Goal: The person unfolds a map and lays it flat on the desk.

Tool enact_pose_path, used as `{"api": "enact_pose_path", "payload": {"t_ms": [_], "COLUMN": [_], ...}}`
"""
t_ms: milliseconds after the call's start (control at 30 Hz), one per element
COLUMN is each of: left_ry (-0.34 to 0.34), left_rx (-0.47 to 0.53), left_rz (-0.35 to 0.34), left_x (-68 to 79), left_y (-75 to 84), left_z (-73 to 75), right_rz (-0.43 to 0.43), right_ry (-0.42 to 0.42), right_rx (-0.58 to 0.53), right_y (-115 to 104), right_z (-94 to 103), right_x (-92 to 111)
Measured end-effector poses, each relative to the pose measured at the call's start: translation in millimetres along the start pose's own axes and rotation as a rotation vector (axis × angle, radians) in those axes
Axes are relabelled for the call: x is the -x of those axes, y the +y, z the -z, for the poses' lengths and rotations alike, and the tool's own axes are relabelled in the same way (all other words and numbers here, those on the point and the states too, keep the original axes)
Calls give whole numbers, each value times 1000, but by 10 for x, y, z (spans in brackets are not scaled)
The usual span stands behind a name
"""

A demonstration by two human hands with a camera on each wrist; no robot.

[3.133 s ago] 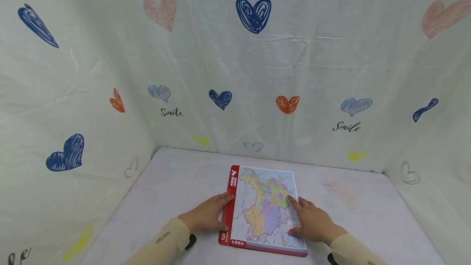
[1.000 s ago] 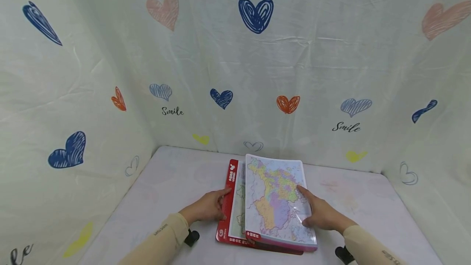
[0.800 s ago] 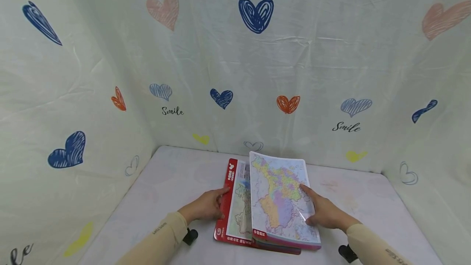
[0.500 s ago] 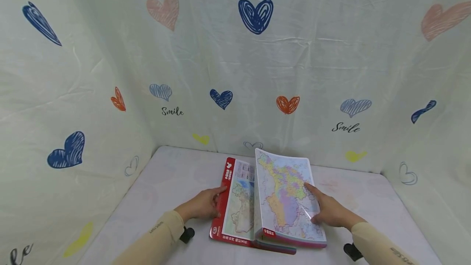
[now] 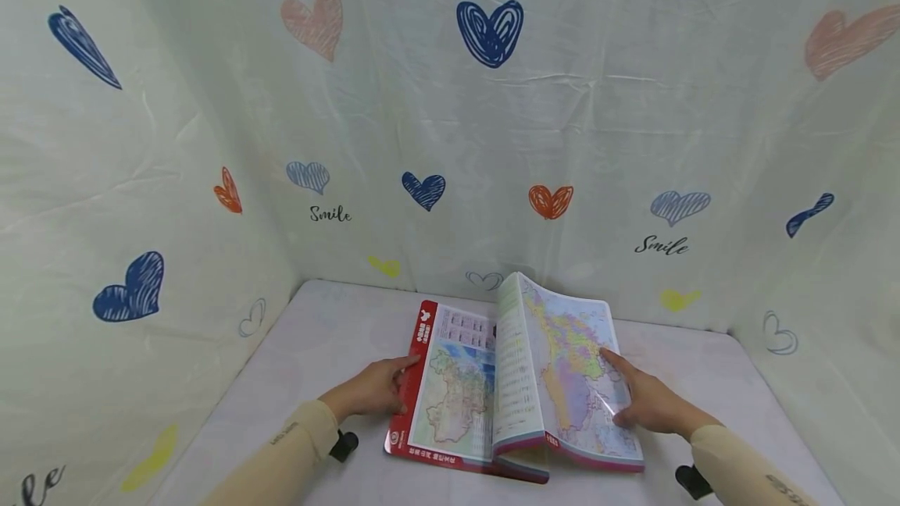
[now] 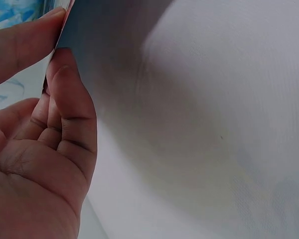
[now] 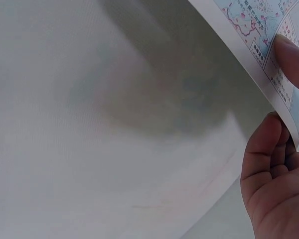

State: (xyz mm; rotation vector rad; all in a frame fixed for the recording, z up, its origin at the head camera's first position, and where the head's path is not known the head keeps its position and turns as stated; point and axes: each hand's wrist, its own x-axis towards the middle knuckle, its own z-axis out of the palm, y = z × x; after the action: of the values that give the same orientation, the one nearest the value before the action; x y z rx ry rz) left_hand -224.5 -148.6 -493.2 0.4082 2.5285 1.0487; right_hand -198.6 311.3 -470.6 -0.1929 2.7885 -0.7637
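A folded map lies on the table, partly spread. Its left panel [image 5: 450, 404], with a red border, shows a relief map; the right panel [image 5: 573, 373] shows a many-coloured map. Between them a text-printed panel [image 5: 519, 373] rises in a raised fold. My left hand [image 5: 369, 389] pinches the red left edge; the left wrist view shows the thumb and curled fingers [image 6: 72, 94] on opposite sides of it. My right hand [image 5: 654, 400] pinches the right edge, thumb on the printed face and fingers [image 7: 261, 144] beneath. The layers under the fold are partly hidden.
A whitish table [image 5: 316, 334] extends around the map. White cloth walls [image 5: 450, 115] with printed hearts stand behind it and at both sides. Dark wrist devices, such as the one by the left sleeve [image 5: 344, 447], sit below the hands.
The hands have drawn apart, left hand leftward and right hand rightward. The coloured panel has slid right off the red-bordered one, and the text-printed panel between has come into view, rising into a fold.
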Motion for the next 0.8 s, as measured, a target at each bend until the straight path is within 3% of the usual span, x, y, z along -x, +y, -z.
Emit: {"api": "enact_pose_path", "payload": {"t_ms": [433,800], "left_ry": [17,29], "left_rx": [-49,-30], "left_rz": [29,61], "left_x": [87,169], "left_y": [-105,-238], "left_z": [137,268], "right_rz": [-32,-12], "right_ry": [-7,14], "right_rx": [27,45], "right_y": [146,316], "right_z": [133,243], "right_x": [55,158]}}
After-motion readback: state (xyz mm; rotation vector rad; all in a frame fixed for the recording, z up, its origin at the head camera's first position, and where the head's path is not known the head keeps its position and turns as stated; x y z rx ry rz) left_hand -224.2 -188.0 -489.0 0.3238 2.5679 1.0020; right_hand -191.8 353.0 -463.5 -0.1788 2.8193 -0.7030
